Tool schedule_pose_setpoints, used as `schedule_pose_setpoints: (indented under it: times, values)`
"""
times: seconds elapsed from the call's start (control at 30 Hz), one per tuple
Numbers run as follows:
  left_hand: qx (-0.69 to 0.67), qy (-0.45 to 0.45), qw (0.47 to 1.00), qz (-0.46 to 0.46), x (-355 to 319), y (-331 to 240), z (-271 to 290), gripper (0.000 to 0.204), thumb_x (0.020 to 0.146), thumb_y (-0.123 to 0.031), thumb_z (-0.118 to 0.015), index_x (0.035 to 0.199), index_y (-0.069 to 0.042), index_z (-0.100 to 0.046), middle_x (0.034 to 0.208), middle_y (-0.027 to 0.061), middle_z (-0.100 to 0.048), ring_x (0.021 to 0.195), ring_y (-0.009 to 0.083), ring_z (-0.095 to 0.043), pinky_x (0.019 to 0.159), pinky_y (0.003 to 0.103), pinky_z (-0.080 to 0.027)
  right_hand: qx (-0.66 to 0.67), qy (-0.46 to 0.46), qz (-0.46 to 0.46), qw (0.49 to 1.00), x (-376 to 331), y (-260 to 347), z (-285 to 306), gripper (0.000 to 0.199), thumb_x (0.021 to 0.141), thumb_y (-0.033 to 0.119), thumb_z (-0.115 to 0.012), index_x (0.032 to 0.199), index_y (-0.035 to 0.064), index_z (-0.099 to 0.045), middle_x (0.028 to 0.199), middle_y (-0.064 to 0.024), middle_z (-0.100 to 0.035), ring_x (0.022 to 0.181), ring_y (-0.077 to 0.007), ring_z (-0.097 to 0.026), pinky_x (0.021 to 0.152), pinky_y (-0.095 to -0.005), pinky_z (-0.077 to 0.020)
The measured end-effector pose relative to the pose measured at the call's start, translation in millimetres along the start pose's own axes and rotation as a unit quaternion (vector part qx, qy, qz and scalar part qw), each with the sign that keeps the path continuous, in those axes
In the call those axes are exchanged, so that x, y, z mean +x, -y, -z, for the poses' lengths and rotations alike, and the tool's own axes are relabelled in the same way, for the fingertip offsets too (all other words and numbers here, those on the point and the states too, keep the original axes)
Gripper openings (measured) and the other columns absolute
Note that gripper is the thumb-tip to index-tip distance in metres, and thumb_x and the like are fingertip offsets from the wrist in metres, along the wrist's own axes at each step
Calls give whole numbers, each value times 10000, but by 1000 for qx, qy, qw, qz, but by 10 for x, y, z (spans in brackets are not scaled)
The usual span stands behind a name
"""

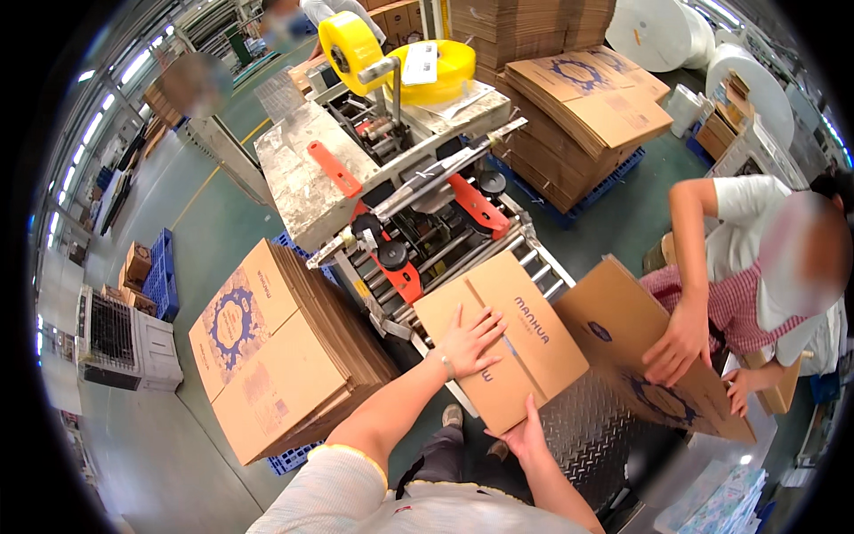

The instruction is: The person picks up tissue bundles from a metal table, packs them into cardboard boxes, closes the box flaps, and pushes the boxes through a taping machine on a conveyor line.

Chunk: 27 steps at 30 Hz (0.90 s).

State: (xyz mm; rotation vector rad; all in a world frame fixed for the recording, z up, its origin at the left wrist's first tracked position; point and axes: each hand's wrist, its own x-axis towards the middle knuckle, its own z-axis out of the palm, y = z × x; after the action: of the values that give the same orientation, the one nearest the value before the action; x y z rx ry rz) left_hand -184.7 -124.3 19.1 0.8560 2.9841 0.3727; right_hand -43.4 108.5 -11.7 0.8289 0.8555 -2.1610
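A closed cardboard box [543, 360] with dark printing and a seam across its top sits at the front end of a roller conveyor [544, 261]. My left hand [471, 343] lies flat on the box top with fingers spread, a band round its wrist. At the near lower corner, my right hand [523, 434] grips the box, thumb on its side; the fingers underneath are partly hidden. Behind the box stands a carton sealing machine [311, 169] with red guide arms [479, 206] and black rollers [392, 255].
To the right, a co-worker [756, 258] handles an upright cardboard box [614, 311]. Flattened cartons [267, 347] are stacked at left, and another stack [578, 116] stands on a blue pallet at back right. Yellow tape rolls [436, 76] top the machine. A diamond-plate surface [583, 436] lies near right.
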Motion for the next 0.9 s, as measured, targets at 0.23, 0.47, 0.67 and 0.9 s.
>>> schedule_pose_setpoints:
  times: [0.23,0.47,0.67,0.9]
  values:
    - [6,-31,999,18,725,929,25,656,991,-550,-454,1488,-122,-467,1585,95,-403,1513,253,-294,1183,685,-128,48,-44,181,981,1173,691,-765,771,1008,668,-401,1559,138,-303,1555,-121,-409,1387,-318,-461,1089,-498,-441]
    - [2,-65,998,23,1157,1784,216,490,1007,-405,-499,1393,-106,-542,1460,94,-511,1448,259,-377,1213,624,-159,-40,-113,283,952,2088,1020,-1281,814,986,694,-428,1565,146,-264,1546,-110,-402,1370,-330,-475,1079,-568,-425]
    - [61,-178,980,58,569,1696,334,490,959,-338,-598,1376,-88,-532,1460,118,-498,1415,286,-415,1215,585,-206,-104,-52,88,989,1925,1277,-1904,908,927,738,-497,1571,151,-244,1640,-105,-244,1503,-347,-247,1091,-760,-206]
    - [5,-15,966,256,-2428,1197,184,564,915,-313,-666,1394,-54,-521,1520,128,-453,1446,292,-378,1211,540,-234,-185,-84,103,974,1504,151,-1138,354,927,263,-695,1216,122,-548,943,12,-577,758,-94,-533,654,-253,-444]
